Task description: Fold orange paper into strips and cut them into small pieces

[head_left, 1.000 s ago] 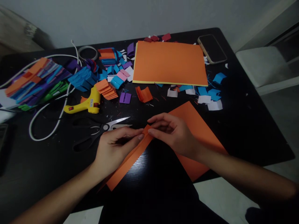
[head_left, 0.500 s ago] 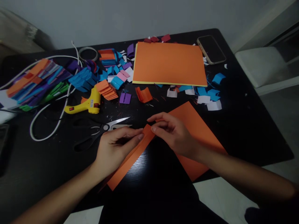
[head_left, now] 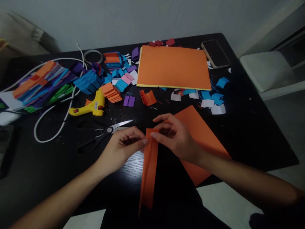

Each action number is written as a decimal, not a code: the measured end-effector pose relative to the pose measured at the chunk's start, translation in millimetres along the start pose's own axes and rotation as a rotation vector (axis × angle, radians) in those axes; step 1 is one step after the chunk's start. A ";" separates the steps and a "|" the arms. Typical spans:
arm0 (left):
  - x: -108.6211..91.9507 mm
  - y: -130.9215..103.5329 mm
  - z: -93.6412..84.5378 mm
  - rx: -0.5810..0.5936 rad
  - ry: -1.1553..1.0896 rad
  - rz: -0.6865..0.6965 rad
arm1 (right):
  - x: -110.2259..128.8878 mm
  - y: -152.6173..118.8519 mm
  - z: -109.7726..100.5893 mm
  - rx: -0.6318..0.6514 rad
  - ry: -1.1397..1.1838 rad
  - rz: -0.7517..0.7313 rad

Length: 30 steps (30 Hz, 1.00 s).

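Observation:
A long folded strip of orange paper [head_left: 151, 171] hangs nearly straight down from my fingers, its two layers parting toward the lower end. My left hand [head_left: 124, 148] pinches its upper left edge between thumb and fingers. At the upper right edge, my right hand [head_left: 177, 136] has its thumb on the front and fingers behind. Beneath my right wrist lies a larger orange sheet [head_left: 202, 136], set at an angle on the table. Black-handled scissors [head_left: 105, 132] rest with blades parted just beyond my left hand.
A yellow glue gun [head_left: 89, 106] and white cable [head_left: 38, 125] lie to the left, near piles of folded coloured paper [head_left: 45, 82]. A stack of orange sheets [head_left: 173, 66] sits at the back beside a phone [head_left: 215, 53]. Paper scraps [head_left: 218, 109] are scattered on the black table [head_left: 257, 136].
The orange strip has swung from a slant toward the lower left to nearly upright, and its fold now shows. Both hands stay close together at its top. The view has shifted slightly.

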<state>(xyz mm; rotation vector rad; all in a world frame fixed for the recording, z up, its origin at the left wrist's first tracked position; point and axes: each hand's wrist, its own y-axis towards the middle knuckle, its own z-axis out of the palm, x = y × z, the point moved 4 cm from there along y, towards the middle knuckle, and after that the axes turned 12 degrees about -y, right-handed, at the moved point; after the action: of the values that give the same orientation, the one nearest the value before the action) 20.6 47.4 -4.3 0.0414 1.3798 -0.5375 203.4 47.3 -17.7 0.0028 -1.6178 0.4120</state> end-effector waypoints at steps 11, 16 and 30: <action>-1.7 -1.4 -5.2 -0.134 -0.067 0.075 | -3.6 2.9 11.1 0.254 0.142 0.086; -2.6 -0.2 -5.0 -0.092 -0.139 0.052 | -0.7 1.1 15.6 0.362 0.205 0.117; -32.6 -27.7 -44.0 -0.079 0.082 0.051 | 8.7 -12.5 9.5 0.570 0.099 0.331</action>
<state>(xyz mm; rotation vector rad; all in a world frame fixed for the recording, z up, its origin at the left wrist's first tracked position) -33.3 48.9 24.8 0.0347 1.4756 -0.4420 196.4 35.3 -6.3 0.1445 -1.3582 1.1015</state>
